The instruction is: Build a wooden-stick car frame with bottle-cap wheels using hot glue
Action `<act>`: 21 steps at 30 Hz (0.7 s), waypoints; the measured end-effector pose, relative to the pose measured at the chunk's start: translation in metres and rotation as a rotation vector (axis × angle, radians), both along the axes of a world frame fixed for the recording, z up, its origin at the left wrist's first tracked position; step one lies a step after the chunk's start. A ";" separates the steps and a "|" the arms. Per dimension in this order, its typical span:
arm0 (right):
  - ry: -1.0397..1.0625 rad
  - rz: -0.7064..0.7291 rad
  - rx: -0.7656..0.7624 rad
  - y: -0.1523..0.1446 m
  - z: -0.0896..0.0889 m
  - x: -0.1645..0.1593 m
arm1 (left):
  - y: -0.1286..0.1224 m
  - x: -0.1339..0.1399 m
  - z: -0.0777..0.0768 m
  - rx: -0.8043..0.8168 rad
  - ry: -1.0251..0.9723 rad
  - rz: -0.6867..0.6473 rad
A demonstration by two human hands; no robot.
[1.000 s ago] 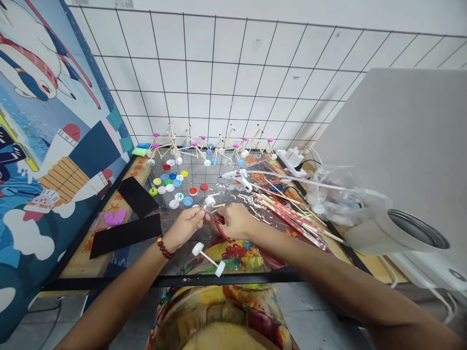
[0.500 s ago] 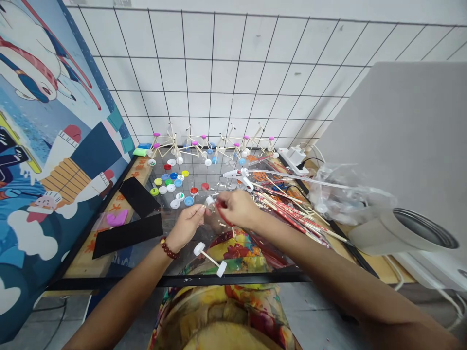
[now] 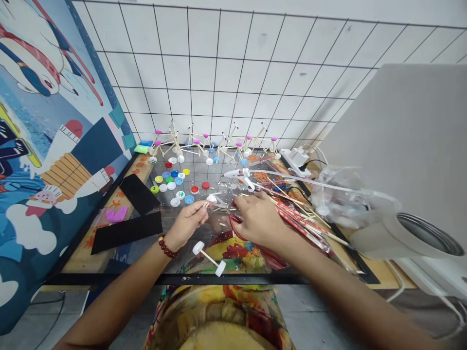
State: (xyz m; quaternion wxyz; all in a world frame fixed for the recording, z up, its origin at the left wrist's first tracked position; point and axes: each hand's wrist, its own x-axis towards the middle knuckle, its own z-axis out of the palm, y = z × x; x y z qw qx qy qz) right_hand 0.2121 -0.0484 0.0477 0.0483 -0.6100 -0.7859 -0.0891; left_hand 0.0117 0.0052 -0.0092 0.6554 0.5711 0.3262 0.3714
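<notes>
My left hand [image 3: 191,218], with a beaded bracelet at the wrist, pinches a short piece of wooden stick [image 3: 206,204] between thumb and fingertips. My right hand [image 3: 260,217] is around the red handles of a pair of scissors [image 3: 222,204], whose blades point left towards my left hand. Its fingertips lie near the tips of the loose sticks. Just beyond the left fingertips is a white bottle cap [image 3: 211,198]. In front of me, two white caps joined by a stick [image 3: 209,258] lie on the glass tabletop.
Several coloured bottle caps [image 3: 170,186] lie at left centre. Stick figures [image 3: 215,146] with pink tops line the back. A glue gun [image 3: 241,176] stands beyond my right hand, beside red-and-white packets of sticks [image 3: 299,218]. Black strips [image 3: 127,232] and purple clay [image 3: 116,214] lie left.
My right hand has moved right with the scissors, and the blades have come away from the left fingertips. The left hand stays almost in place with its stick piece.
</notes>
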 end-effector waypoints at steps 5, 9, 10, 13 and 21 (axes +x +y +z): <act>-0.036 0.023 0.039 0.006 -0.017 -0.017 | -0.003 0.001 -0.004 0.055 0.067 -0.010; -0.047 0.022 0.066 0.008 -0.023 -0.020 | -0.003 0.000 -0.006 0.082 0.158 0.029; -0.050 0.018 0.086 0.008 -0.023 -0.021 | -0.003 0.000 -0.006 0.065 0.169 0.033; -0.055 0.005 0.130 0.009 -0.023 -0.020 | -0.004 0.000 -0.004 -0.003 0.156 0.034; -0.081 0.046 0.176 0.013 -0.032 -0.020 | -0.007 0.001 0.009 -0.138 -0.011 0.013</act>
